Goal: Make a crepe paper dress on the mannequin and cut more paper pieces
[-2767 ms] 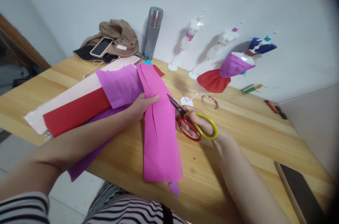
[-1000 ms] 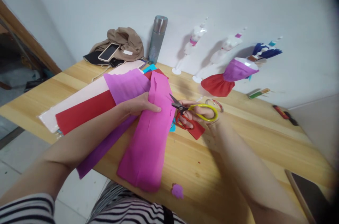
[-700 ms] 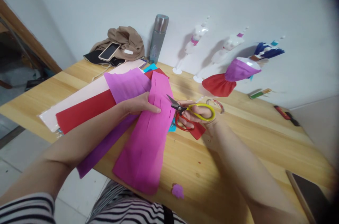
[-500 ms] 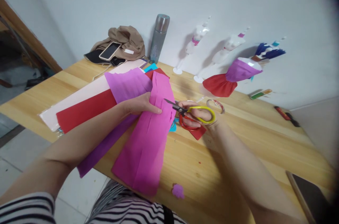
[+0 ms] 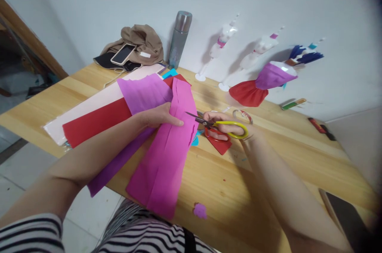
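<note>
My left hand pinches a long folded strip of magenta crepe paper that hangs over the near edge of the wooden table. My right hand grips scissors with one red and one yellow handle. The blades point left and their tips touch the right edge of the magenta strip, just beside my left fingertips. A small red paper piece lies under the scissors.
Lilac, red and pale pink paper sheets lie at left. Behind stand a metal flask, a cloth heap with a phone, two white doll stands, a paper-dressed doll and a tape roll. A dark tablet lies near right.
The magenta strip has swung so its lower end lies further left. The scissor blades have come together into the strip's right edge, and my right hand has shifted slightly right.
</note>
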`<move>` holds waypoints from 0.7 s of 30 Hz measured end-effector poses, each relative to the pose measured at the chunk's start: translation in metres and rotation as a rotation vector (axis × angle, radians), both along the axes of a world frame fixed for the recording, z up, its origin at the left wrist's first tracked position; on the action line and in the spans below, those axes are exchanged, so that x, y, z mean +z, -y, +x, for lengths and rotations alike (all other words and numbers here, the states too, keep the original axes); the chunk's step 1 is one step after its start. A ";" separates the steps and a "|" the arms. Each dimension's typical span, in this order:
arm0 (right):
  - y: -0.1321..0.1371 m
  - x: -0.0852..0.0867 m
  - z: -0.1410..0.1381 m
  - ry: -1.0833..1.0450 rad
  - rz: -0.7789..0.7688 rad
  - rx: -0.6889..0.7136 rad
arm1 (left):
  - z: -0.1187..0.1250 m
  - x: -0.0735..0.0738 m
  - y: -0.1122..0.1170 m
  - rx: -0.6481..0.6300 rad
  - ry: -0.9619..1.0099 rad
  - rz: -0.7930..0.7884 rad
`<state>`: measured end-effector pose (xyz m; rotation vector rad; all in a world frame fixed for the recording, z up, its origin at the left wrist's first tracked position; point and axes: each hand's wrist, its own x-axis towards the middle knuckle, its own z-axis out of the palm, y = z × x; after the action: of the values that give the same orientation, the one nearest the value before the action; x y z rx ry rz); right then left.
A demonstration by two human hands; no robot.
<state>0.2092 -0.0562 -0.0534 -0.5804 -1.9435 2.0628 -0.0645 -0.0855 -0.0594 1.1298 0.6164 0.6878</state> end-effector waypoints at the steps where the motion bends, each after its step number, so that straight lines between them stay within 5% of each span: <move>1: 0.001 0.003 0.000 0.008 0.002 -0.003 | 0.000 0.000 0.000 0.000 0.000 -0.003; 6: 0.005 0.012 -0.001 0.042 0.032 0.001 | -0.001 -0.003 0.001 0.025 -0.012 -0.026; 21: -0.004 -0.001 -0.006 -0.038 0.029 0.081 | 0.004 -0.013 0.001 -0.070 0.055 0.006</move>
<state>0.2031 -0.0527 -0.0544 -0.4599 -2.0035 2.0740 -0.0604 -0.0862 -0.0722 1.1298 0.5263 0.6590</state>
